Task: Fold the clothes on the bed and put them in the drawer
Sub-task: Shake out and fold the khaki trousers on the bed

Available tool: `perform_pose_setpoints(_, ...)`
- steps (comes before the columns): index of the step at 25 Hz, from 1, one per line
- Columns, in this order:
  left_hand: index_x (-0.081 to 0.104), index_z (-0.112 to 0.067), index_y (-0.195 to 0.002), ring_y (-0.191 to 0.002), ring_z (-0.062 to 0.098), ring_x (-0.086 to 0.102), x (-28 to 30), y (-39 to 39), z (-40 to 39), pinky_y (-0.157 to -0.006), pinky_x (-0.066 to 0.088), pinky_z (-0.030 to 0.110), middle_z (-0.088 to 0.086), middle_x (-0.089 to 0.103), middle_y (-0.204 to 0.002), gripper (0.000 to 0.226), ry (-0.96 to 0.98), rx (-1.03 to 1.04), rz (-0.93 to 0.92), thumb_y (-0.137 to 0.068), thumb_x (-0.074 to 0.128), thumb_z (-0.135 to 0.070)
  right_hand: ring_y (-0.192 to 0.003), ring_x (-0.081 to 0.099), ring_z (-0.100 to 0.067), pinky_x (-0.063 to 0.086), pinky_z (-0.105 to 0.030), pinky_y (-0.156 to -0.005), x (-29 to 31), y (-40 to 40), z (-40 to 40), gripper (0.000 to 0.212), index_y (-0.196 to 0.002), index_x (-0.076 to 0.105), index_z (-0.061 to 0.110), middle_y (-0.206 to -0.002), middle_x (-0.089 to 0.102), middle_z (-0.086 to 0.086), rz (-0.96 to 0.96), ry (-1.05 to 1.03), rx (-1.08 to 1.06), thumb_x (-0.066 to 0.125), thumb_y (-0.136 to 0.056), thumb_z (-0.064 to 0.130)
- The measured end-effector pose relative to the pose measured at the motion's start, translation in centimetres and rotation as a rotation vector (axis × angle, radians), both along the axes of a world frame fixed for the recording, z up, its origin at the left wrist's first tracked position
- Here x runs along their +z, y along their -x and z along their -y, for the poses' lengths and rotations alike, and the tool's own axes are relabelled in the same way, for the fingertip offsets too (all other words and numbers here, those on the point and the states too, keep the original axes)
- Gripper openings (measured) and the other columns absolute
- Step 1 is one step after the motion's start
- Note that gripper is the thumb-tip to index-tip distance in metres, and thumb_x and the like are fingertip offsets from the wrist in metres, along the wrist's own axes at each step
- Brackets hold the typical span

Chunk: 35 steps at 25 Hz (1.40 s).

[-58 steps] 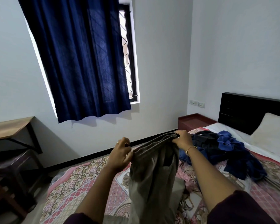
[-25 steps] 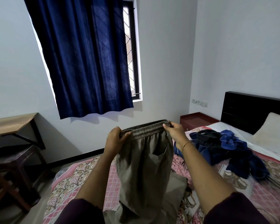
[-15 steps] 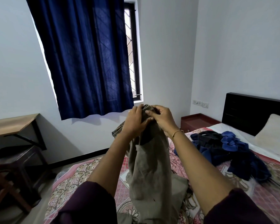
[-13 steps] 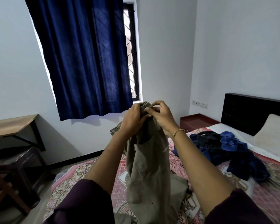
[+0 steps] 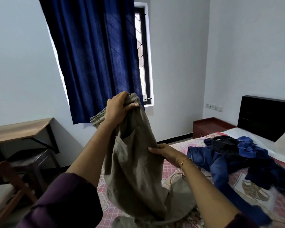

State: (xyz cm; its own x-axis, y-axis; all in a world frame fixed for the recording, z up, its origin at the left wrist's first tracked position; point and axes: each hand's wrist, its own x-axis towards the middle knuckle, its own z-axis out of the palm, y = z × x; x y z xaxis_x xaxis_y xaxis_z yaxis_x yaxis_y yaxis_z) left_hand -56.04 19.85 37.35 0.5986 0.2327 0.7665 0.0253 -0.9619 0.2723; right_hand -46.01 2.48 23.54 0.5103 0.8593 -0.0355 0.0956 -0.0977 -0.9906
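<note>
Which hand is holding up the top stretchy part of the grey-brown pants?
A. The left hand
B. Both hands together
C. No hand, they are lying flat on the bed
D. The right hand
A. The left hand grips the bunched elastic waistband of the pants up high, while the right hand is lower down, touching the side of the hanging cloth.
</note>
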Motion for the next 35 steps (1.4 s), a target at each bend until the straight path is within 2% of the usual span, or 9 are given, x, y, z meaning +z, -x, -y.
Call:
perform_pose_setpoints(7, 0.051, -0.018, -0.075, -0.062, 0.011, 0.045, 1.4, 7.3, -4.6, -0.061, 0.036, 0.029, -0.011, 0.047, -0.061, 0.043, 0.293, 0.114, 0.306, -0.071, 0.059, -0.060, -0.102, 0.064, -0.021, 0.054, -0.035, -0.085, -2.9, 3.0, -3.9, 0.071, -0.124, 0.051, 0.028, -0.113, 0.066, -0.005, -0.379, -0.154, 0.365, 0.085, -0.062, 0.023)
perform_pose_setpoints(13, 0.045, -0.020, -0.067, -0.055, 0.002, 0.041, 1.8, 13.2, -8.3, -0.055, 0.030, 0.017, -0.013, 0.044, -0.058, 0.035, 0.303, 0.270, 0.347, -0.084, 0.064, -0.043, -0.101, 0.061, -0.022, 0.050, -0.035, -0.094, -5.1, 7.8, -7.9, 0.034, -0.120, 0.059, 0.009, -0.113, 0.064, -0.008, 0.115, 0.275, 0.491, 0.062, -0.086, 0.004)
perform_pose_setpoints(17, 0.054, -0.017, -0.080, -0.076, 0.015, 0.050, 1.5, 15.9, -10.1, -0.080, 0.037, 0.034, -0.005, 0.056, -0.075, 0.036, 0.269, 0.356, 0.322, -0.080, 0.062, -0.052, -0.065, 0.063, 0.000, 0.053, -0.015, -0.064, -7.4, 14.2, -10.7, 0.034, -0.119, 0.056, -0.009, -0.076, 0.067, 0.009, 0.247, 0.482, 0.692, 0.061, -0.089, 0.007)
perform_pose_setpoints(20, 0.058, -0.011, -0.088, -0.084, 0.016, 0.048, 0.5, 17.8, -10.9, -0.084, 0.027, 0.031, -0.002, 0.055, -0.082, 0.039, 0.247, 0.446, 0.299, -0.084, 0.060, -0.050, -0.067, 0.058, -0.001, 0.050, -0.009, -0.056, -8.7, 18.9, -13.1, 0.033, -0.125, 0.049, -0.010, -0.080, 0.059, 0.005, 0.275, 0.595, 0.795, 0.050, -0.093, -0.001)
perform_pose_setpoints(24, 0.047, -0.022, -0.073, -0.081, 0.021, 0.049, -0.4, 20.6, -11.9, -0.087, 0.035, 0.038, -0.007, 0.051, -0.071, 0.037, 0.315, 0.411, 0.323, -0.079, 0.056, -0.057, -0.062, 0.048, -0.012, 0.042, -0.028, -0.066, -9.9, 20.7, -15.2, 0.029, -0.115, 0.052, -0.016, -0.089, 0.049, -0.014, 0.447, 0.611, 0.534, 0.040, -0.090, -0.007)
perform_pose_setpoints(27, 0.041, -0.027, -0.065, -0.067, 0.010, 0.043, -0.9, 22.5, -12.5, -0.072, 0.035, 0.032, -0.013, 0.043, -0.062, 0.039, 0.391, 0.350, 0.350, -0.068, 0.049, -0.065, -0.070, 0.047, -0.026, 0.032, -0.037, -0.074, -10.2, 22.5, -15.4, 0.024, -0.107, 0.057, -0.009, -0.078, 0.053, -0.016, 0.675, 0.583, 0.705, 0.037, -0.093, -0.007)
perform_pose_setpoints(29, 0.041, -0.028, -0.065, -0.059, -0.002, 0.039, -1.1, 23.5, -12.6, -0.062, 0.034, 0.023, -0.013, 0.041, -0.062, 0.035, 0.420, 0.282, 0.381, -0.072, 0.051, -0.061, -0.085, 0.056, -0.028, 0.039, -0.035, -0.075, -11.0, 23.0, -15.7, 0.029, -0.121, 0.048, -0.002, -0.092, 0.058, -0.015, 0.550, 0.412, 0.442, 0.042, -0.094, 0.004)
perform_pose_setpoints(32, 0.042, -0.025, -0.066, -0.054, -0.007, 0.039, -1.2, 24.7, -12.8, -0.055, 0.031, 0.012, -0.010, 0.040, -0.064, 0.029, 0.436, 0.213, 0.424, -0.084, 0.055, -0.042, -0.086, 0.053, -0.027, 0.042, -0.043, -0.079, -12.5, 21.9, -16.1, 0.023, -0.106, 0.036, 0.008, -0.090, 0.054, -0.007, 0.080, 0.085, -0.257, 0.049, -0.091, 0.017)
perform_pose_setpoints(35, 0.042, -0.026, -0.065, -0.055, -0.007, 0.039, -1.7, 25.4, -12.8, -0.056, 0.032, 0.012, -0.011, 0.040, -0.063, 0.031, 0.454, 0.199, 0.406, -0.084, 0.058, -0.043, -0.099, 0.057, -0.030, 0.042, -0.037, -0.086, -13.6, 18.7, -15.9, 0.043, -0.129, 0.040, 0.005, -0.118, 0.056, -0.019, 0.365, 0.136, -0.087, 0.048, -0.087, 0.005)
